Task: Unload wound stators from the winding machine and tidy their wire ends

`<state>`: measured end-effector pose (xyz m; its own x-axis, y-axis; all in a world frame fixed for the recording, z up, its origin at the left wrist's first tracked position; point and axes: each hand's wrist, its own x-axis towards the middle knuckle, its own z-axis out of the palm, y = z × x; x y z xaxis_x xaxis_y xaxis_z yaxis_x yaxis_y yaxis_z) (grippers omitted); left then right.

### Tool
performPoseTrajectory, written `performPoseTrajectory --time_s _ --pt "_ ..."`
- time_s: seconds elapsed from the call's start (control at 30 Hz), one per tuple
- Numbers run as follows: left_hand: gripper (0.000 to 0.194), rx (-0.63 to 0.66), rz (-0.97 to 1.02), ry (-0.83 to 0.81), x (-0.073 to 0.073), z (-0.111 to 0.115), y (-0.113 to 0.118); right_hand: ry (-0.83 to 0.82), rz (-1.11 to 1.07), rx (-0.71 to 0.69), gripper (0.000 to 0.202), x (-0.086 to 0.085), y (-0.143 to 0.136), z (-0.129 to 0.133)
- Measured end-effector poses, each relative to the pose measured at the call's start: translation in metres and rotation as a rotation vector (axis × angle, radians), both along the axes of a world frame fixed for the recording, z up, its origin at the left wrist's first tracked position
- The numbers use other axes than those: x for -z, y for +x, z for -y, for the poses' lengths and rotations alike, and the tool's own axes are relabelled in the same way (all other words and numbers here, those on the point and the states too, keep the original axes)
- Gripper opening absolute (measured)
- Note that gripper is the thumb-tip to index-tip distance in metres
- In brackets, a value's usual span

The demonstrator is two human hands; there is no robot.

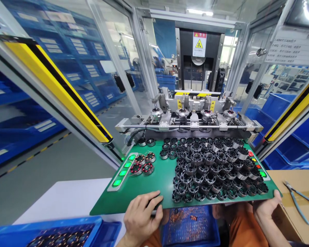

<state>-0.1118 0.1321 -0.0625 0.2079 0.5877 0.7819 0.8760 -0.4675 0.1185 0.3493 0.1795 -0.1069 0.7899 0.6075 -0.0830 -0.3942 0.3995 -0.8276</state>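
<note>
Green work board [154, 178]: left hand [141, 216] curled over its near edge, right hand [266, 207] gripping its near-right corner. On the board, dozens of dark stators [213, 168] packed on the right; four copper-wound ones [142, 164] left of them beside five green buttons [123, 171]. Four fixture stations [193, 115] behind the board. Blue bin [190, 226] below the near edge; pliers [297, 199] on a carton to the right.

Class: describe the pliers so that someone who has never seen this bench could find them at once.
Start at the green board before the press. Beyond its right corner, past the right hand, sits a cardboard box. The pliers lie on top, alone: a slim blue-handled tool, unlike the round metal rings heaped on the board.
</note>
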Motion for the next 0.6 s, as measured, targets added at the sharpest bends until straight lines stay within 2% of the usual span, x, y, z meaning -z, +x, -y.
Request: performPoseTrajectory --time_s 0.1,0.27,0.47,0.6 --pt "0.013 -0.001 -0.002 0.0 -0.0008 -0.0001 0.0005 -0.047 -0.008 0.064 0.065 -0.0043 -0.0027 0.0" --pt "0.013 -0.002 0.0 0.007 -0.0019 0.0007 0.0009 -0.093 -0.067 0.046 0.065 -0.0071 -0.0029 0.0004" --pt "0.013 -0.002 0.002 0.0 -0.0018 0.0011 0.001 -0.036 -0.026 -0.002 0.069 -0.0038 -0.0016 0.0013" --pt "0.013 0.0 0.002 0.018 -0.0027 -0.0002 0.002 -0.037 -0.015 0.021 0.069 -0.0036 -0.0023 0.0014"
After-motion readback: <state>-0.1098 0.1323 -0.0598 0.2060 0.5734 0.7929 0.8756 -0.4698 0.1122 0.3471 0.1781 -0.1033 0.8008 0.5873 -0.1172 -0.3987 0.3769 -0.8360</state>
